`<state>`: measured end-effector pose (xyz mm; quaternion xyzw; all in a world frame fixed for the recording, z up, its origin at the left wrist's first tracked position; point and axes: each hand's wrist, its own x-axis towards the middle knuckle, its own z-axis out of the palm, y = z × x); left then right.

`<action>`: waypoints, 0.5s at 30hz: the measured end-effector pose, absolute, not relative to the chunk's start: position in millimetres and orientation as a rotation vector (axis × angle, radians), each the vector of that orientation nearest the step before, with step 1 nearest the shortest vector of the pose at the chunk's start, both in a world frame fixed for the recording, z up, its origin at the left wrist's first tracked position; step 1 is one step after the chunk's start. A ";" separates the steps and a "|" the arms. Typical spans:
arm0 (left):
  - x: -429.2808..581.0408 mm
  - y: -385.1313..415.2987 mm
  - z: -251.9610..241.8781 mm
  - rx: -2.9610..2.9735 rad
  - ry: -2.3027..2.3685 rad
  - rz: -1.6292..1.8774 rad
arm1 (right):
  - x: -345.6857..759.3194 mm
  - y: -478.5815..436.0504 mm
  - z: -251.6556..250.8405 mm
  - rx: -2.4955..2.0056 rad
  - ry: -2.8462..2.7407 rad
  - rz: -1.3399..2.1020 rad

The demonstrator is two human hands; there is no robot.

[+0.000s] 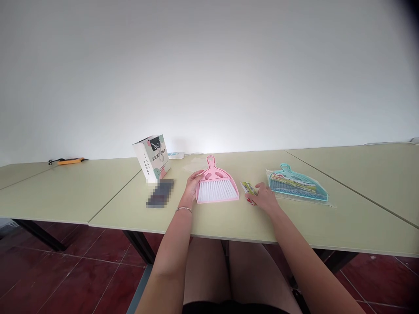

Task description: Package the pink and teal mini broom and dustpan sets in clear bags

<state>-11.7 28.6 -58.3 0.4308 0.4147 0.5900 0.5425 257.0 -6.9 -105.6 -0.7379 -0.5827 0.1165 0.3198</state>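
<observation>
Head view | pink dustpan [212, 170] holds white brush [218, 190]; clear packet [309, 200] holds teal dustpan [296, 173] | pink dustpan lies between left hand [191, 188], half-curled at its rim, and right hand [266, 199], half-curled, touching label card [246, 188] | I can't tell either grip

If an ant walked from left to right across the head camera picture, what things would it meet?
Orange object with a black strap, paper bag, pink dustpan set, printed card, wrapped turquoise dustpan set.
</observation>
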 end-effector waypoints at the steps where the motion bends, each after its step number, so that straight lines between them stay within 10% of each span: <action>1: -11.7 28.2 -58.4 0.966 0.946 1.394 | 255.6 -8.2 -104.7 -1.961 -1.538 0.270; 15: -5.1 29.4 -66.4 0.783 1.040 1.387 | 252.3 -12.5 -94.5 -1.867 -1.556 0.418</action>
